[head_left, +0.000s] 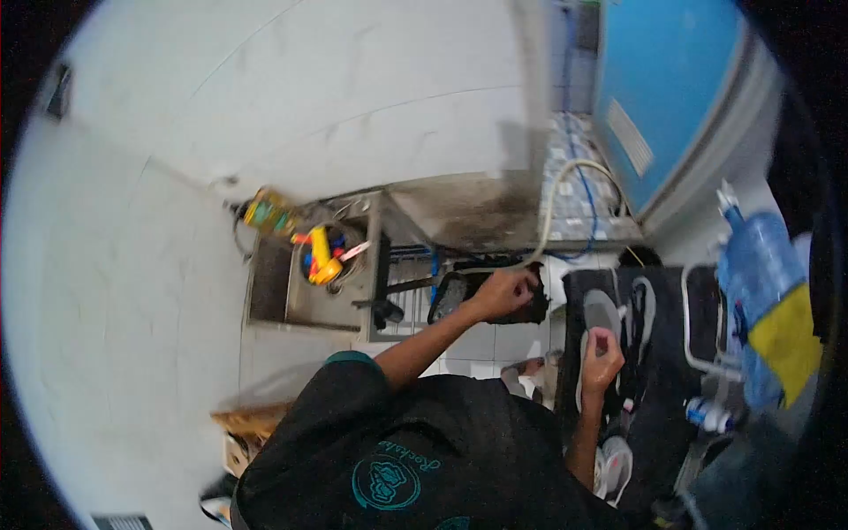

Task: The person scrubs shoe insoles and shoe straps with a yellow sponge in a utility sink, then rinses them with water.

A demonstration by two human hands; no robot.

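Note:
My left hand (505, 294) is in the middle, its fingers curled inward above a black bag-like item (533, 309) on the tiled floor. Whether anything sits in those fingers is too small to make out. Further right, my right hand (602, 358) has thumb and fingertips drawn together; any object between them does not show. Just beyond it lies a grey, sole-shaped piece of footwear (601, 309) on a black-covered surface (680, 336). A second grey-edged one (647, 305) lies alongside. Light-coloured shoes (616, 466) are below my right forearm.
A sink (353, 300) on the left holds a yellow-and-red item (323, 256). A pale hose (549, 212) curves toward the blue door (667, 88). On the right are a large blue water bottle (760, 256), a yellow cloth (782, 340) and a small bottle (708, 414).

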